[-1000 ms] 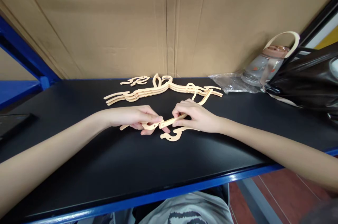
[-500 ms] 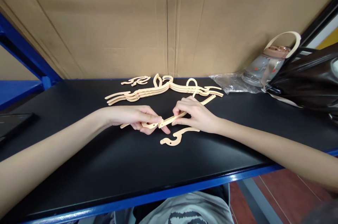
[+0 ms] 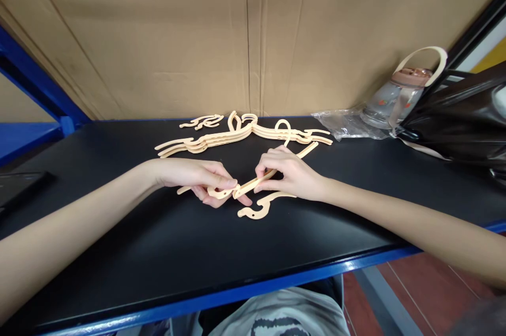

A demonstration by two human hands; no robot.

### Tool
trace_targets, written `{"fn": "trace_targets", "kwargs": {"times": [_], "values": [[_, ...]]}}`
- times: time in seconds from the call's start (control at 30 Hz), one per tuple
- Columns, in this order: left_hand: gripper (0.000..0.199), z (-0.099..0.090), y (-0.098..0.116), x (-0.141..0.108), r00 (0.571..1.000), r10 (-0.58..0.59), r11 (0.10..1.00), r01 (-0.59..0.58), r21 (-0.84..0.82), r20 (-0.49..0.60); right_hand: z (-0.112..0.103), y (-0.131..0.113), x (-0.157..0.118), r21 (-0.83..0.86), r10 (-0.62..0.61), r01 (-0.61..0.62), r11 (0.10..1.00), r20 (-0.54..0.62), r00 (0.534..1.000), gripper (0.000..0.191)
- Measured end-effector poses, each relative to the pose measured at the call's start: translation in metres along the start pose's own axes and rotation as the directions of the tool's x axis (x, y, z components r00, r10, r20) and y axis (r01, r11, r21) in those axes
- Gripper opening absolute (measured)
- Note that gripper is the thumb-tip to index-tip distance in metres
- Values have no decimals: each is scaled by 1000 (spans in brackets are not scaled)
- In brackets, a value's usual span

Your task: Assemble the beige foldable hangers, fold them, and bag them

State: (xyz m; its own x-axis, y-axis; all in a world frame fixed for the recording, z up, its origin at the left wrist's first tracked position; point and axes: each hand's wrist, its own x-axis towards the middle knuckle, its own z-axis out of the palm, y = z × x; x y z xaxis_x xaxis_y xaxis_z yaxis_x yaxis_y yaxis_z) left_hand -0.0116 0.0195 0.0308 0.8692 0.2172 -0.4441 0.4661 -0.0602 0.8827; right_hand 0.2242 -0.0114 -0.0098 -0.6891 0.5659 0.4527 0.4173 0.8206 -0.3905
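Cream plastic clothes-hanger parts are in both hands above the black table. My left hand is closed on a curved hanger arm, its thumb pressing near the pierced end. Between thumb and fingers, my right hand pinches a longer grooved hanger bar that slants up to the right behind the hand. The bar's lower end meets the tip of the left piece; whether they are joined I cannot tell. Just in front lies a loose hanger arm on the table. Behind my hands rests a stack of assembled hangers.
Several small hanger pieces lie at the back left of the black table. At the back right are a clear plastic bag, a water bottle and a black bag. Cardboard stands behind. A dark flat object is at the left.
Both hands still hold the same two parts, end to end. The grooved bar's lower end has tilted slightly downward. The whole view has shifted a little.
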Motion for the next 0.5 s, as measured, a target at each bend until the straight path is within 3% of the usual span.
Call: {"fn": "trace_targets", "kwargs": {"times": [0.27,0.5], "values": [[46,-4,-2,-2,1000,7,1000,-7,1,25,1,0,1,-31,42,-43,999,-35,999,22],[42,-7,-7,-2,1000,-15,999,14,-36,-28,1,4,-1,-66,87,-94,993,-102,991,23]]}}
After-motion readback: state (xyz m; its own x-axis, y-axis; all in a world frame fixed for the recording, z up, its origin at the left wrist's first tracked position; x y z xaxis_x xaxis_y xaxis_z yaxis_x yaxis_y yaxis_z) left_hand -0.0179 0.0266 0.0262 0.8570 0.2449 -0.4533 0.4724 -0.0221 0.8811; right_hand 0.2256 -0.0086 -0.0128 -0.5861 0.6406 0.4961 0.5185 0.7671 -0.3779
